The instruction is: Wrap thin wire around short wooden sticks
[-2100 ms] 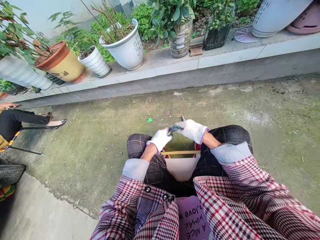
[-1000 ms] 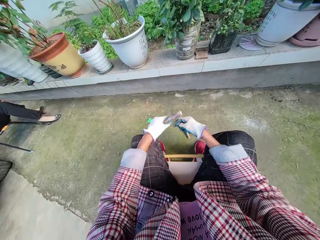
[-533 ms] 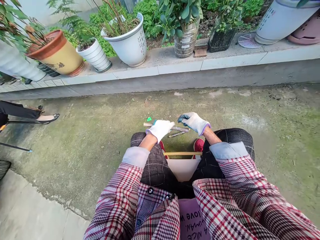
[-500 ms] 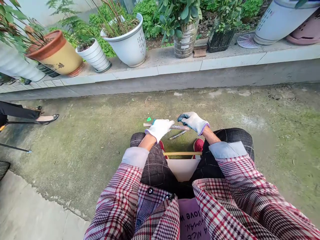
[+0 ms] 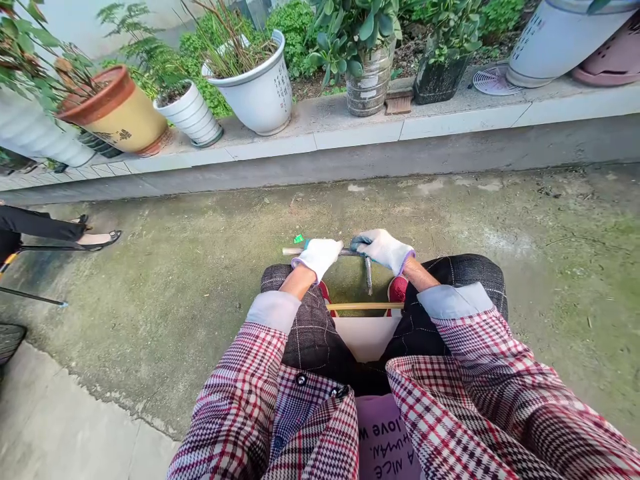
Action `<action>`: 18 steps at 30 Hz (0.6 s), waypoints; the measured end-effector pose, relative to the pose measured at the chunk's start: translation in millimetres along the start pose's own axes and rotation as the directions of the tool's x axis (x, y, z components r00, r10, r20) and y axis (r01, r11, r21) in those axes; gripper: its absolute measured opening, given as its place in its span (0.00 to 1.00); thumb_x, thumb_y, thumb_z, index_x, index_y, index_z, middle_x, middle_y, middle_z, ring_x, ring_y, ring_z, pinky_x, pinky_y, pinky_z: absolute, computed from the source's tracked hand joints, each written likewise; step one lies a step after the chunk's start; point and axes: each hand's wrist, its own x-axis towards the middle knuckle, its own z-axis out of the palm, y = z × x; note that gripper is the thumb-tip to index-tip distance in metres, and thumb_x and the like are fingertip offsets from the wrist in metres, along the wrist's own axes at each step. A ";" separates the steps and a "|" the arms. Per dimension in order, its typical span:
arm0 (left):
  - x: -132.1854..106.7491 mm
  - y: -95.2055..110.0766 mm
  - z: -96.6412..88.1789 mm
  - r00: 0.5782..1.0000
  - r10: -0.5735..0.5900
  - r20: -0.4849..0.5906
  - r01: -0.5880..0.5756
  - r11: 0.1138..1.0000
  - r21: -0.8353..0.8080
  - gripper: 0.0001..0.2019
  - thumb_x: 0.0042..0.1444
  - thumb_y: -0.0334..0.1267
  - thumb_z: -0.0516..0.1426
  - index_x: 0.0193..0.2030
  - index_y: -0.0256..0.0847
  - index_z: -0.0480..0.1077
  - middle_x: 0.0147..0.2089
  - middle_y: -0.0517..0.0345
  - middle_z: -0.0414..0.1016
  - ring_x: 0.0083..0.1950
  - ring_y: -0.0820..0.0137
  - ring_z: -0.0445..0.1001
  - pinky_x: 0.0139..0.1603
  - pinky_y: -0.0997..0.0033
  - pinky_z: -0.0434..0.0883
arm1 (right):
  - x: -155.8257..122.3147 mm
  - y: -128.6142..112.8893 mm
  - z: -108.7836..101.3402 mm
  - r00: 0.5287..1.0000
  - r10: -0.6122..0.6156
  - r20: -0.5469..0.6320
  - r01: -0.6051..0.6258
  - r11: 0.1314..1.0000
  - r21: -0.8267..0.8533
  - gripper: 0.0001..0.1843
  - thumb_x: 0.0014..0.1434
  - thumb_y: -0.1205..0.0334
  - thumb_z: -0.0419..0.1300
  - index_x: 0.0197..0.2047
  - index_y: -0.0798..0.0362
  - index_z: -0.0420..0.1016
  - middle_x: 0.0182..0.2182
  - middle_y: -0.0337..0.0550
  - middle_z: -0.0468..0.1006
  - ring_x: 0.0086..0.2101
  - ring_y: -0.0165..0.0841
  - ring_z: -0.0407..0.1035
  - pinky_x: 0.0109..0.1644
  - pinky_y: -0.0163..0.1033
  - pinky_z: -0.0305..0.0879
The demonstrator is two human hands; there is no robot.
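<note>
I sit with my knees apart and both hands in white work gloves. My left hand (image 5: 319, 256) is closed round a thin grey rod (image 5: 291, 251) that lies level and sticks out to its left. My right hand (image 5: 383, 248), its fingertips coated blue, grips the same rod's right part; a short grey piece (image 5: 369, 275) hangs down beside it. The hands almost touch above my red shoes (image 5: 397, 289). A bamboo stick (image 5: 365, 307) lies across between my knees, above a white board (image 5: 364, 337).
A raised kerb (image 5: 450, 123) at the back carries several pots: an orange one (image 5: 117, 120), a ribbed white one (image 5: 190, 117), a large white one (image 5: 260, 83). Another person's leg and black shoe (image 5: 97, 238) show at left. A green scrap (image 5: 299, 238) lies on mossy concrete.
My right hand has closed on the rod next to my left hand. The short grey piece has swung from slanted to hanging downward. The view has hardly shifted.
</note>
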 end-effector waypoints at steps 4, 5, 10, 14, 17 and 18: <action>-2.4 0.6 0.2 0.995 0.100 0.019 -0.100 0.995 -0.003 0.13 0.65 0.34 0.55 0.52 0.41 0.77 0.46 0.43 0.81 0.47 0.54 0.80 0.46 0.61 0.69 | 7.4 13.3 -13.0 0.999 0.014 -0.036 -0.015 1.000 -0.027 0.11 0.54 0.63 0.57 0.30 0.54 0.81 0.25 0.38 0.77 0.27 0.29 0.65 0.34 0.35 0.59; -3.2 0.0 -0.5 0.993 0.116 0.014 -0.115 0.993 -0.011 0.13 0.64 0.35 0.56 0.54 0.42 0.76 0.47 0.44 0.81 0.48 0.54 0.80 0.47 0.62 0.69 | 9.0 15.4 -12.5 0.999 0.023 -0.027 -0.022 0.999 0.034 0.11 0.53 0.62 0.58 0.31 0.54 0.81 0.26 0.38 0.78 0.27 0.29 0.66 0.34 0.35 0.60; -5.8 -4.8 -10.1 0.994 -0.035 -0.103 0.009 0.971 -0.239 0.17 0.65 0.46 0.56 0.57 0.49 0.76 0.50 0.51 0.83 0.50 0.56 0.80 0.48 0.65 0.70 | 11.0 14.0 4.4 0.982 0.189 0.004 -0.169 0.869 0.464 0.12 0.52 0.58 0.63 0.37 0.56 0.82 0.26 0.39 0.79 0.21 0.26 0.64 0.22 0.31 0.58; -2.7 -7.7 -13.7 0.968 -0.227 -0.106 0.198 0.953 -0.230 0.18 0.66 0.47 0.55 0.59 0.48 0.74 0.50 0.49 0.83 0.50 0.56 0.81 0.46 0.65 0.71 | 4.8 4.2 24.1 0.980 0.184 0.076 -0.198 0.858 0.475 0.07 0.52 0.63 0.62 0.34 0.56 0.80 0.25 0.41 0.79 0.21 0.26 0.67 0.20 0.30 0.58; 0.5 -7.2 -8.1 0.979 -0.203 -0.017 0.203 0.979 -0.034 0.17 0.67 0.37 0.51 0.58 0.43 0.74 0.49 0.44 0.82 0.50 0.54 0.81 0.46 0.62 0.71 | -1.8 -1.7 30.5 0.981 0.106 0.163 -0.163 0.903 0.398 0.08 0.52 0.63 0.61 0.34 0.55 0.80 0.23 0.38 0.78 0.21 0.26 0.66 0.22 0.30 0.59; 0.8 -6.2 -5.8 0.984 -0.180 0.009 0.180 0.984 0.007 0.18 0.68 0.34 0.49 0.57 0.41 0.74 0.48 0.42 0.82 0.50 0.54 0.81 0.46 0.62 0.71 | -3.3 -2.6 29.6 0.981 0.092 0.172 -0.151 0.916 0.372 0.09 0.52 0.62 0.60 0.34 0.55 0.81 0.22 0.38 0.77 0.20 0.26 0.65 0.23 0.31 0.59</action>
